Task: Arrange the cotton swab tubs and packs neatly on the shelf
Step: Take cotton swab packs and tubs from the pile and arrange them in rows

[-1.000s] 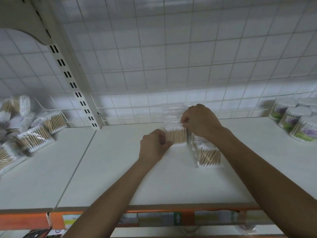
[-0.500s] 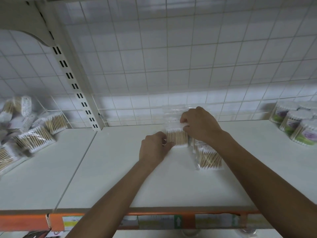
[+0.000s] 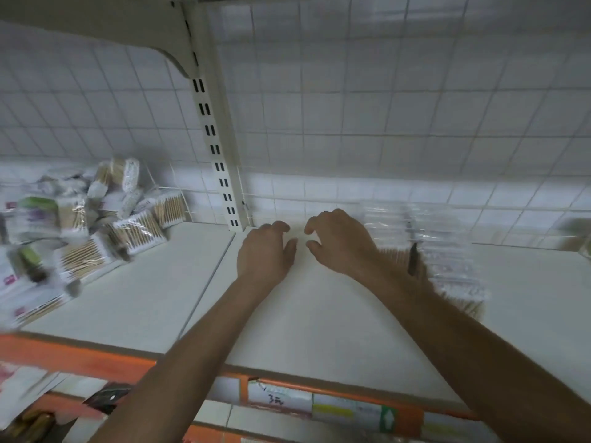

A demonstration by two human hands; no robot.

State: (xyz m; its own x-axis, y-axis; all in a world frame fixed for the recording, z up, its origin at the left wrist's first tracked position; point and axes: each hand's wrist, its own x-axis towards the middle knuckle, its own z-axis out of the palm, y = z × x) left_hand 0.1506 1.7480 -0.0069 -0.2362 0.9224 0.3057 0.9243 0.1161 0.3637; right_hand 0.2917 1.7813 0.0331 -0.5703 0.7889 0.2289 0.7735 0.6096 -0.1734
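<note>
Both hands are empty right now, left hand (image 3: 265, 251) and right hand (image 3: 342, 241) side by side in the middle of the frame, fingers loosely curled and not gripping anything, just above the white shelf (image 3: 319, 321).

Going left to right: the messy heap of packs (image 3: 80, 247) is at the left edge, piled every which way. They're clear bags, and you can see wooden-stick swabs through the plastic. Some have purple or green labels, too blurry to read. Next is the slotted upright post (image 3: 220, 161), then the hands. Right of them are the tidier clear packs (image 3: 447, 257), partly behind the right forearm, same wooden swabs inside. At the far right edge there's a smear that might be a tub (image 3: 580, 231), can't tell what's in it.

Stuff I'd worry about: that right forearm is really close to the tidy packs, so swinging the arm across carelessly could knock them over. Also the heap reaches toward the front lip, so yanking one bag from underneath could send others sliding off. Slippery plastic doesn't help.
</note>
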